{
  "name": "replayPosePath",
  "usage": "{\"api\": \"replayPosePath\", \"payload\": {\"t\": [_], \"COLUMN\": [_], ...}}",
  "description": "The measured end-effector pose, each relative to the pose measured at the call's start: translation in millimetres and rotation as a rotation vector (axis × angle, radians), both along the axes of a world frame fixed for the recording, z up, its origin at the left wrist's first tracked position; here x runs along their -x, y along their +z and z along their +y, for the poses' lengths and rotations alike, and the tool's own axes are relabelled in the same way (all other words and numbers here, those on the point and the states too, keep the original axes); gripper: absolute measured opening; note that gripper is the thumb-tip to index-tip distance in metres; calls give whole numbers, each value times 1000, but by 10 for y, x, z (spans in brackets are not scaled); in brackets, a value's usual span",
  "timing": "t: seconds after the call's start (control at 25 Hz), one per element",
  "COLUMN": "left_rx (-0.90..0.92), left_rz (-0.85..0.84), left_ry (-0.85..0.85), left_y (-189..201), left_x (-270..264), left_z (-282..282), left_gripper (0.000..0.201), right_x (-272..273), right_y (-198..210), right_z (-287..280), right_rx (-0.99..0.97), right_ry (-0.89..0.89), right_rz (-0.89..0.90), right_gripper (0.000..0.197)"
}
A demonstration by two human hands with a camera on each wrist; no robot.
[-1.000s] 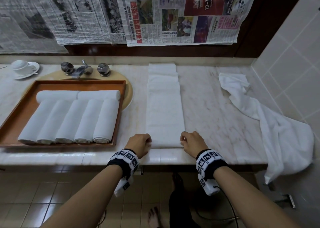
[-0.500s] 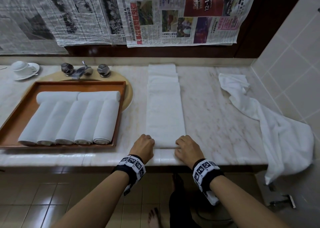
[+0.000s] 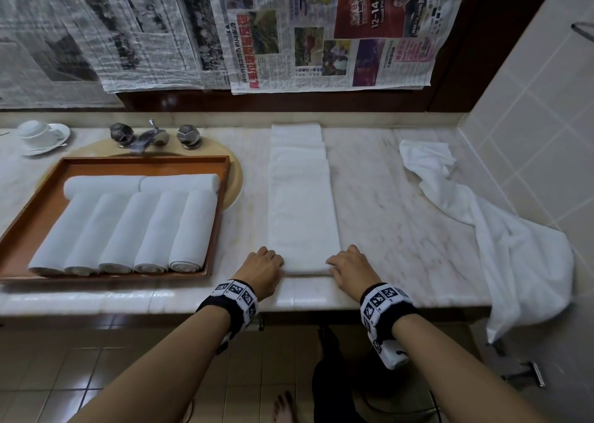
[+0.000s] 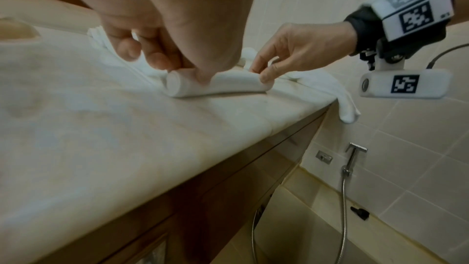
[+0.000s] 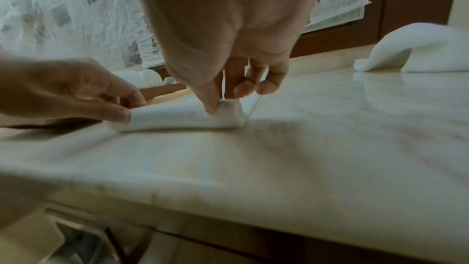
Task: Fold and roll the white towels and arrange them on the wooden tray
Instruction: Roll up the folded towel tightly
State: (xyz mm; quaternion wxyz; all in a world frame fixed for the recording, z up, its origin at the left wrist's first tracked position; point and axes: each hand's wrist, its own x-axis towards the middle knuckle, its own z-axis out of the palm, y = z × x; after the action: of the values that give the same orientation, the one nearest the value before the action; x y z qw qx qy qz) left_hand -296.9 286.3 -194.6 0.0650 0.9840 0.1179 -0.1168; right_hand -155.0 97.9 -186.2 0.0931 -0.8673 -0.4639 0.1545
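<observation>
Marble countertop (image 3: pixel 401 230) bearing a chrome tap (image 3: pixel 151 138), a white cup on a saucer (image 3: pixel 40 135) and a crumpled white towel (image 3: pixel 501 230) draped over its right end. Newspaper sheets (image 3: pixel 289 30) behind show "12-14 JUNE". Long folded white towel (image 3: pixel 302 204) lies centrally, its near end rolled; left hand (image 3: pixel 262 270) and right hand (image 3: pixel 352 266) pinch that roll. Wooden tray (image 3: pixel 41 217), left, holds seven rolled white towels (image 3: pixel 135 226).
</observation>
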Motion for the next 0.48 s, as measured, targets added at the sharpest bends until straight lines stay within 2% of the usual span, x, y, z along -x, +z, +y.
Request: {"api": "replayPosePath", "payload": {"t": [0.12, 0.24, 0.36, 0.48], "left_rx": [159, 251, 203, 70], "left_rz": [-12, -65, -55, -118], "left_ry": [49, 162, 219, 179], "left_y": [29, 63, 86, 94], "left_x": [26, 8, -56, -106], "left_z": [54, 39, 29, -101], "left_gripper": [25, 18, 14, 15], "right_x": [-29, -74, -89, -27], "right_y": [70, 42, -12, -103], "right_z": [0, 46, 99, 119], "right_rx": [22, 21, 30, -106], "right_ry": [-108, -164, -167, -91], "right_rz": [125, 134, 50, -49], "right_gripper": [18, 7, 11, 8]}}
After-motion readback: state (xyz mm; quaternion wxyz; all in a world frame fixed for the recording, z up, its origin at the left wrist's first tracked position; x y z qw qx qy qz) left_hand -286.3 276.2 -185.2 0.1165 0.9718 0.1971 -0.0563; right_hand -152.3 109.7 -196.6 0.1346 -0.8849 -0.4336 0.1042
